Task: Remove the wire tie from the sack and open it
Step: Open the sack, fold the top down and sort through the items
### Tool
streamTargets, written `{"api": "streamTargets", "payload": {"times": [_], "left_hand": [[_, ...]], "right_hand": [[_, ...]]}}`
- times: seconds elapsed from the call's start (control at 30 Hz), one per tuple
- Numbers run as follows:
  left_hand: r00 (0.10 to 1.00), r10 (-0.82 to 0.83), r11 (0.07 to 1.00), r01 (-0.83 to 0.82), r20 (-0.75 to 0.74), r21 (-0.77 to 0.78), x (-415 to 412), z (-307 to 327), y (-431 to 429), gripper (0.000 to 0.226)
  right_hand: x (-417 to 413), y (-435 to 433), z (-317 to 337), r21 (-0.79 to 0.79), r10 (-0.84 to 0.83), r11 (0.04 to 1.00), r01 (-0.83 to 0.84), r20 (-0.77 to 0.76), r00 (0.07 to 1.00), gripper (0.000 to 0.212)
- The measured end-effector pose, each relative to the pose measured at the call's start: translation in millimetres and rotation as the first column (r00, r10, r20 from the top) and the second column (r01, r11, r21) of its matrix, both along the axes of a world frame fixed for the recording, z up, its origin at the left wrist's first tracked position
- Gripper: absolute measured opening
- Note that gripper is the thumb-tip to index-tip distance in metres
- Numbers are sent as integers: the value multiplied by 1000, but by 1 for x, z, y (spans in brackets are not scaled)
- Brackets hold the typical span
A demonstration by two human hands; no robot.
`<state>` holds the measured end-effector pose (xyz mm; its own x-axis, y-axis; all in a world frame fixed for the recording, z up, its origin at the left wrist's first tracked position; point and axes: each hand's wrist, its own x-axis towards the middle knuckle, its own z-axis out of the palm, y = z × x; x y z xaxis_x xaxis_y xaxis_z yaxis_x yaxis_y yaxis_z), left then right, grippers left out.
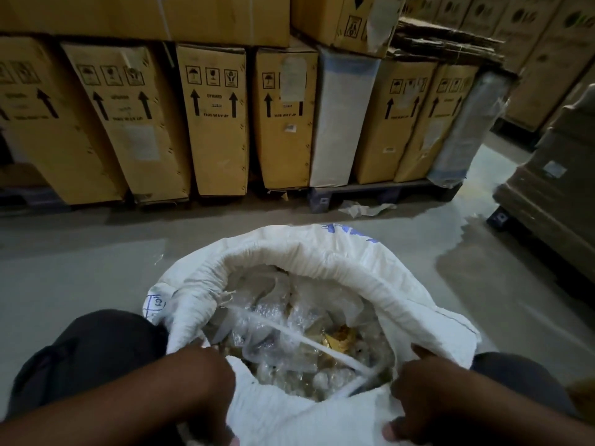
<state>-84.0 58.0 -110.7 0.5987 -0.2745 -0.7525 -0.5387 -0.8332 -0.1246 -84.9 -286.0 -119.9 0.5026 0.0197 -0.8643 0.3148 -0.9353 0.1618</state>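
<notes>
Sack (322,252) mouth gaping on floor, wire tie not visible.
Left hand (206,378) and right hand (428,394) are clenching the near rim; woven cloth is looking soft and slippery, so bunched hem offers best hold over plastic-wrapped contents (289,323).

Both forearms ran off the bottom edge. The left hand (206,378) hid its fingers behind the sack (322,255) rim. The packets (299,317) inside were too blurred to identify.
</notes>
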Motion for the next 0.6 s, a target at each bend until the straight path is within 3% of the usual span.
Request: {"api": "streamTargets", "payload": {"times": [0.1, 0.2, 0.27, 0.33, 0.47, 0.6], "left_hand": [[989, 32, 961, 10, 148, -275, 12, 13, -23, 57], [934, 203, 819, 3, 294, -574, 36, 13, -36, 62], [895, 289, 737, 18, 340, -675, 55, 3, -35, 71], [869, 309, 732, 41, 385, -680, 73, -11, -29, 88], [815, 242, 837, 100, 527, -539, 101, -49, -11, 111], [769, 306, 811, 99, 561, -577, 111, -69, -11, 114]], "right_hand": [[7, 17, 15, 136, 132, 975, -176, 284, 950, 83], [19, 29, 24, 458, -126, 871, -176, 555, 822, 67], [30, 34, 17, 504, -174, 812, -295, 691, 701, 64], [42, 34, 3, 440, -135, 825, -356, 763, 632, 68], [69, 19, -23, 210, -18, 934, -290, 838, 546, 87], [90, 17, -43, 243, -114, 948, -204, 860, 497, 103]]}}
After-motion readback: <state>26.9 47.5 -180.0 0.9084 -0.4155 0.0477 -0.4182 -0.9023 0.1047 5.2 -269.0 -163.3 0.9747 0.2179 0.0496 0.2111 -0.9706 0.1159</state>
